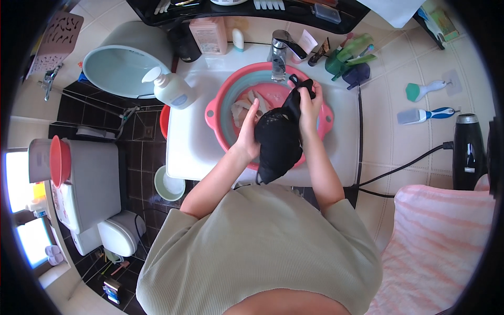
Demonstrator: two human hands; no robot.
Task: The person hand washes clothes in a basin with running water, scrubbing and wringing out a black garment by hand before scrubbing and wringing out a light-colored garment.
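A black bra (pixel 278 139) with lace trim and moulded cups hangs between my hands, over the near side of a pink and blue basin (pixel 211 113) that stands in the white sink. My left hand (pixel 249 137) holds the left side of the cup, its thumb pointing up and its other fingers mostly hidden behind the fabric. Closed around the bunched straps and band on the far right is my right hand (pixel 311 107). Inside the basin lies a beige cloth (pixel 242 108). The chrome faucet (pixel 279 58) reaches over the basin's far rim.
A white pump bottle (pixel 173 90) stands on the sink's left edge, beside a large pale tub (pixel 113 65). Green cups (pixel 341 60) hold toiletries at the back right. A black hair dryer (pixel 468 152) and brushes (pixel 426 114) hang right, above a pink towel (pixel 436 236).
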